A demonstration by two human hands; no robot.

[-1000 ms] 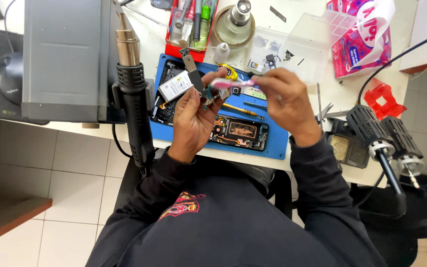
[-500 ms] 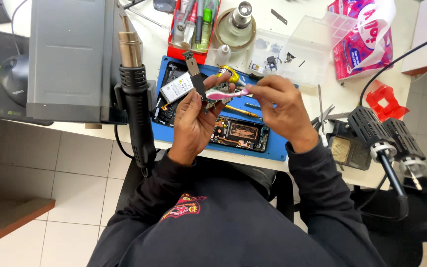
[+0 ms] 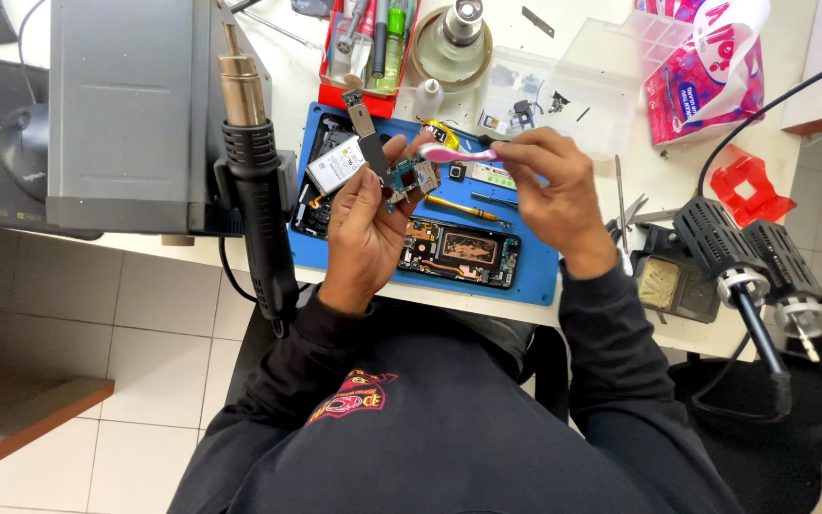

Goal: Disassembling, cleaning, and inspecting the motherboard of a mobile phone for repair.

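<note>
My left hand [image 3: 365, 228] holds a small phone circuit board [image 3: 409, 178] with a dark flex strip [image 3: 365, 133] rising from it, above the blue work mat [image 3: 537, 276]. My right hand [image 3: 556, 190] grips a pink and white toothbrush [image 3: 457, 152], its head resting against the board. Under both hands lies an opened phone body [image 3: 459, 252] on the mat. A white battery [image 3: 330, 164] lies on another phone part at the mat's left.
A hot-air gun [image 3: 251, 162] hangs on the grey rework station [image 3: 126, 105] at the left. A red tool tray [image 3: 359, 48], a round metal dispenser [image 3: 457, 33], a clear parts box [image 3: 592, 86], a pink tissue pack [image 3: 706, 71] and soldering irons [image 3: 744, 257] surround the mat.
My right hand has slid the toothbrush slightly leftward across the board. My left hand keeps the board in nearly the same place.
</note>
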